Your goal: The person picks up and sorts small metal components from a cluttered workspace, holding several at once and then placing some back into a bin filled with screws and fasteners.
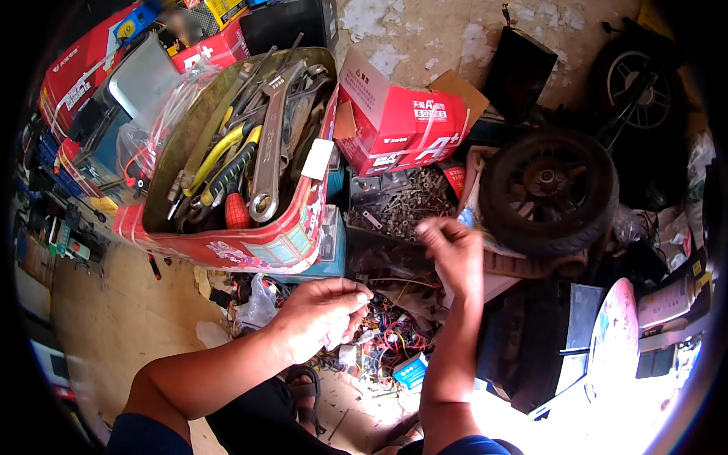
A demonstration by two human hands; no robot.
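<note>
My left hand (324, 315) is in front of me above a heap of loose wires, its thumb and fingers pinched together. Whatever is between the fingertips is too small to name. My right hand (455, 254) hovers at the near right edge of a bin of screws and nuts (406, 203). Its fingers are curled together and slightly blurred, and I cannot make out what they hold. To the left, a red patterned tin (258, 250) carries a large adjustable wrench (271, 144), yellow-handled pliers (220, 163) and other hand tools.
A red cardboard box (413, 129) with open flaps stands behind the screw bin. On the right lies a black wheel with its tyre (547, 189). Tangled wires (390, 330) cover the floor by my sandalled feet. Another wheel (637, 87) stands at the far right.
</note>
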